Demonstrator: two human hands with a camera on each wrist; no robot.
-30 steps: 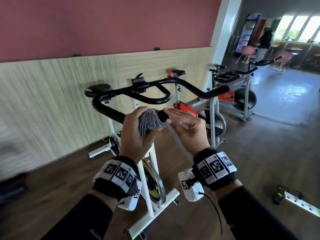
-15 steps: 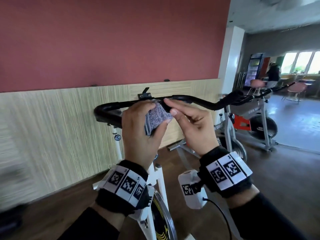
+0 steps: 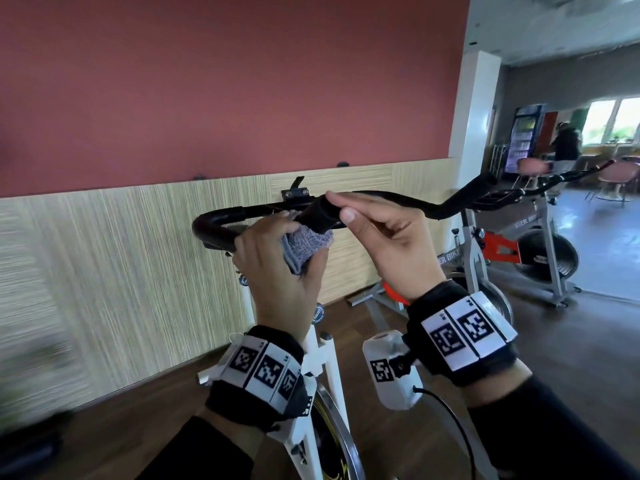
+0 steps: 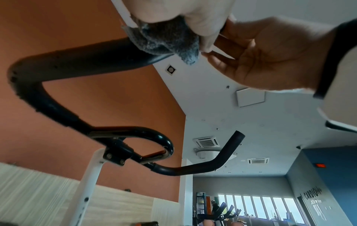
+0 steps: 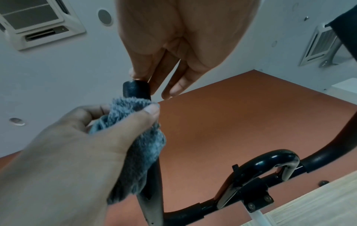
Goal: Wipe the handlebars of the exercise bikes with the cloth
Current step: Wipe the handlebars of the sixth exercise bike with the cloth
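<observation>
On the near white bike, the black handlebar runs across the middle of the head view. Around its near left horn my left hand grips a grey fluffy cloth, just below the horn's tip. The bare foam tip sticks out above the cloth in the right wrist view. My right hand pinches that tip lightly between thumb and forefinger, its other fingers stretched out. From below, the left wrist view shows the cloth bunched on the handlebar.
The bike's white post stands between my wrists. A wood-panelled wall is close behind the handlebar. A second bike with a red frame stands to the right. Far right, a person stands by pink chairs.
My left hand has slid the cloth down off the horn's tip, which now shows bare. My right fingers have closed on that tip. The head view has moved closer and risen.
</observation>
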